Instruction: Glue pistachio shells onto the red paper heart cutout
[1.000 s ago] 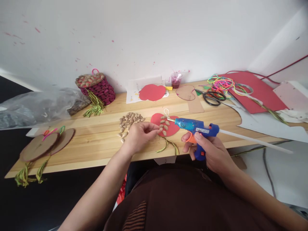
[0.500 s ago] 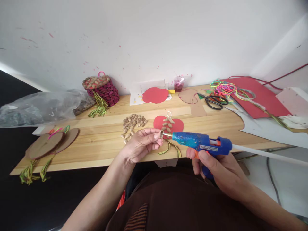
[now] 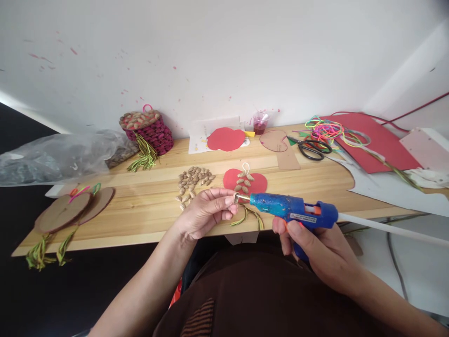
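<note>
Between thumb and fingertips my left hand (image 3: 210, 208) pinches a small brown nut shell, seemingly a peanut shell (image 3: 236, 199). My right hand (image 3: 315, 245) grips a blue hot glue gun (image 3: 284, 208) by its handle. The gun's metal nozzle touches the shell. From its rear sticks a long white glue stick (image 3: 386, 227). Just beyond the nozzle lies a red apple-shaped card (image 3: 259, 181) with several shells on it, a white loop on top and green-yellow strands (image 3: 249, 213) below. A pile of loose shells (image 3: 194, 180) lies beyond my left hand.
Left on the wooden table (image 3: 140, 210) are tasselled cardboard shapes (image 3: 68, 210), a plastic bag (image 3: 63, 152) and a purple woven basket (image 3: 156, 135) topped with shells. At the back stands a cup of red liquid (image 3: 260, 125). Scissors (image 3: 314, 149) and coloured cords (image 3: 324, 128) lie right.
The nozzle now meets the shell at its opening, and the shell has tilted slightly. My right index finger sits a little further in on the trigger. Otherwise both hands have barely moved.
</note>
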### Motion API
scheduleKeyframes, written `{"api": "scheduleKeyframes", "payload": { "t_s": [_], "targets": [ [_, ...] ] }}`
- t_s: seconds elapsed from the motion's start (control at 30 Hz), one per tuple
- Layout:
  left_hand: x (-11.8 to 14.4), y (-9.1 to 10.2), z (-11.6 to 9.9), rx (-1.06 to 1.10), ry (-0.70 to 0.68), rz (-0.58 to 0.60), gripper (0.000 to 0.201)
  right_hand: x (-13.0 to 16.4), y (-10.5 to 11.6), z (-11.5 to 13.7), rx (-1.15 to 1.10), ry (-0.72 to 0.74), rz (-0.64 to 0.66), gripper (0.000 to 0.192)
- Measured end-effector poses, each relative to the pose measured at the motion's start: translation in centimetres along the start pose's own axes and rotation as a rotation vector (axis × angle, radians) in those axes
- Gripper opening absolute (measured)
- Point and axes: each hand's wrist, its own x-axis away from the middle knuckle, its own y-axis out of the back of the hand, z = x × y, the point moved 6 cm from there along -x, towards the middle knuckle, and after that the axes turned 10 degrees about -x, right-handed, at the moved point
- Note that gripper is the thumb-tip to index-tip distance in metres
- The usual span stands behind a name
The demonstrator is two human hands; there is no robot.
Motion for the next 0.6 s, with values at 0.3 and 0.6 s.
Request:
{"api": "scheduleKeyframes", "payload": {
  "t_s": [0.3, 0.6],
  "targets": [
    [0.10, -0.08, -0.06, 0.004, -0.001, -0.002, 0.031, 0.02, 0.02, -0.15, 0.019, -0.013, -0.004, 0.036],
    [0.03, -0.08, 0.01, 0.003, 0.001, 0.000, 0.029, 0.10, 0.18, -0.13, 0.011, 0.001, -0.015, 0.037]
  ]
}}
